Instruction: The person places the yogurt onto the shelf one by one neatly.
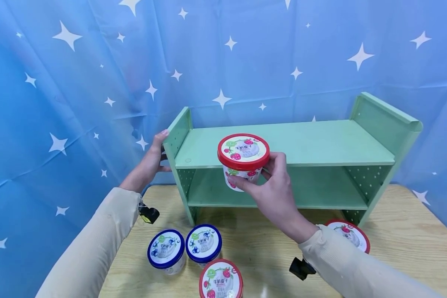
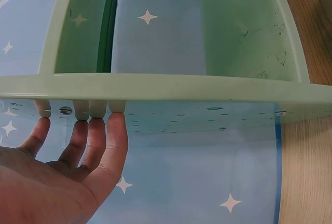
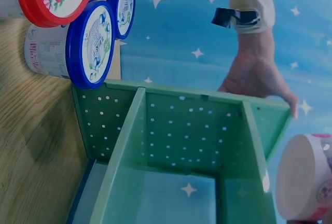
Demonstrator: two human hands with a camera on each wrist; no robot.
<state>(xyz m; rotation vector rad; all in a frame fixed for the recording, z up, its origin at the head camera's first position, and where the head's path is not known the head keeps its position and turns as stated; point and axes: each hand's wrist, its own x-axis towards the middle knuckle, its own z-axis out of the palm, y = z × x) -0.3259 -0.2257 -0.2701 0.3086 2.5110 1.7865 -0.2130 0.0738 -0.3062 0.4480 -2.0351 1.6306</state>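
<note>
Pale green boards are joined into a two-level shelf unit (image 1: 376,142), which is set on a wood-grained table (image 1: 395,256) before a blue curtain (image 1: 253,62) printed with white stars. Its left side panel is touched from outside by the left hand (image 1: 149,159): the fingers are spread and nearly straight, with four fingertips rested against the panel's outer face and the thumb laid at the upper edge. By the right hand (image 1: 275,192), a strawberry-printed tub (image 1: 243,152) with a red lid is gripped around its side, between thumb and curled fingers. The tub is held upright, and in the head view the front edge of the upper board is overlapped by it; whether it is over the board or just in front cannot be told. Below, near the unit's left end, two blue-lidded tubs (image 1: 166,249) are stood side by side on the table. Just beside them, nearer the person, another red-lidded tub (image 1: 221,279) is cut off by the picture's lower border. To the right, a further red-rimmed tub (image 1: 352,235) is partly hidden by the right sleeve (image 1: 357,265).
</note>
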